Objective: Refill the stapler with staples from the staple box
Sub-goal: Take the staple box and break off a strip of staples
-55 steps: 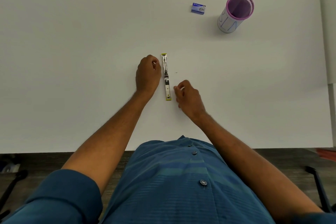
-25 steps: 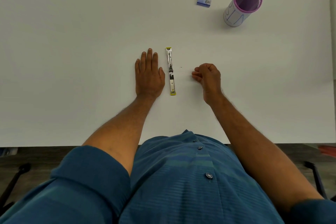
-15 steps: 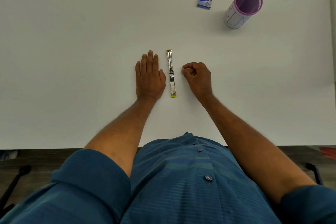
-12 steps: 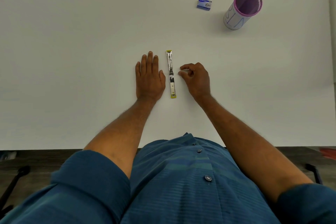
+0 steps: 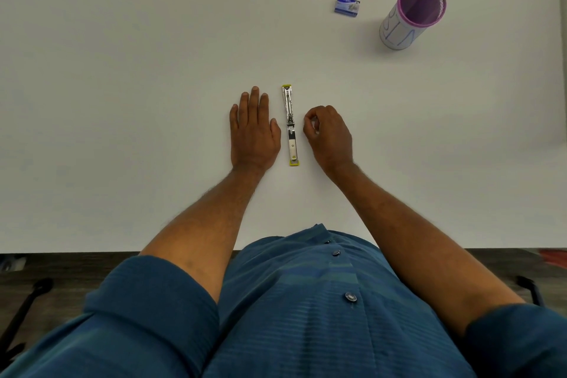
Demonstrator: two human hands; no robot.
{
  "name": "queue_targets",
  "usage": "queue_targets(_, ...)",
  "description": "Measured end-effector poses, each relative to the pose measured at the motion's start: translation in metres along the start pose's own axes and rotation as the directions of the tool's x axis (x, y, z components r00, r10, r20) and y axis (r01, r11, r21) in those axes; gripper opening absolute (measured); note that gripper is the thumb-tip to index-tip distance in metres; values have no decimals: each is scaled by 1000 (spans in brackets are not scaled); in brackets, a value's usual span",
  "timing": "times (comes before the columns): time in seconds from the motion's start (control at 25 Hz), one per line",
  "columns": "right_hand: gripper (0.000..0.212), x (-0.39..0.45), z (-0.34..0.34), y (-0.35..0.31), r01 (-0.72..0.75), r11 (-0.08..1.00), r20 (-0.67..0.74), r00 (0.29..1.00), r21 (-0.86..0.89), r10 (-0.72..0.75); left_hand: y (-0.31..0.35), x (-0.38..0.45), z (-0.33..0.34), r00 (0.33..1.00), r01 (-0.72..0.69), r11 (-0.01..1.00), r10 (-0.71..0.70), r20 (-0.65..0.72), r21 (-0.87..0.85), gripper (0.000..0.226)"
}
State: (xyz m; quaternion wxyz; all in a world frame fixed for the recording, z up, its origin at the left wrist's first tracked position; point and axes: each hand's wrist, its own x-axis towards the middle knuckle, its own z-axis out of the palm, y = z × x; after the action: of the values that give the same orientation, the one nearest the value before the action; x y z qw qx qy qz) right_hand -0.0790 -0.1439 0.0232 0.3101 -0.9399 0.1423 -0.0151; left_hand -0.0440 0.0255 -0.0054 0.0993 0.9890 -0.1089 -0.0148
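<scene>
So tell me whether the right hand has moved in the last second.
Yes. The right hand has moved left, closing in on the stapler, which lies unmoved.

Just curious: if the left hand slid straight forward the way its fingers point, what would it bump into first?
Probably nothing. The left hand lies flat with fingers pointing up the bare table; the stapler lies alongside it, not ahead. The way looks free to the picture's edge.

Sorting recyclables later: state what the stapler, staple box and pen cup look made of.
Stapler: bright glinting metal, probably steel; yellow ends look like plastic.
Staple box: matte printed blue, likely cardboard.
Pen cup: pink fine mesh rim, metal or plastic unclear; pale wrap looks like paper.
</scene>
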Motion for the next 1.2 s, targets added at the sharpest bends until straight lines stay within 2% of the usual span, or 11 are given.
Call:
queue_targets(0.24, 8, 7, -2, 4, -9, 1000, 98, 995, 21, 7, -1, 0, 1, 1000, -11, 1000, 11, 6, 16, 58)
queue_targets(0.4, 12, 33, -25, 1, -270, 940, 369, 912, 210, 180, 0, 0, 2, 1000, -11, 1000, 11, -11, 26, 57)
queue_targets(0.48, 16, 44, -38, 2, -525, 739, 526, 806, 422, 272, -2, 0, 3, 1000, -18, 1000, 18, -9, 16, 57)
queue_targets(0.56, 16, 50, -54, 2, -727, 385, 657, 683, 568, 319, -2, -1, 3, 1000, -18, 1000, 18, -13, 11, 57)
queue_targets(0.6, 14, 53, -62, 4, -757, 285, 680, 653, 588, 332, -1, -1, 2, 1000, -14, 1000, 14, -14, 4, 57)
queue_targets(0.64, 13, 56, -70, 6, -751, 275, 672, 660, 600, 337, -1, 0, 2, 1000, -15, 1000, 15, -11, -4, 57)
queue_targets(0.68, 13, 61, -80, 9, -720, 338, 639, 693, 606, 332, -1, 1, 2, 1000, -21, 1000, 21, -9, -9, 57)
queue_targets(0.8, 17, 84, -116, 12, -513, 692, 436, 846, 509, 306, -5, 4, 2, 999, -11, 989, 4, -43, -145, 54)
queue_targets(0.92, 13, 116, -164, 17, -252, 955, 125, 964, 153, 235, 8, 23, -12, 969, 116, 872, -205, -140, -476, 46)
queue_targets(1.04, 25, 148, -198, 27, -115, 981, -90, 991, -158, 102, 50, 67, -39, 953, 127, 809, -261, -157, -573, 41)
queue_targets(1.2, 28, 177, -205, 39, -69, 919, -110, 994, -387, 28, 119, 118, -51, 996, -56, 765, 83, 12, -642, 53)
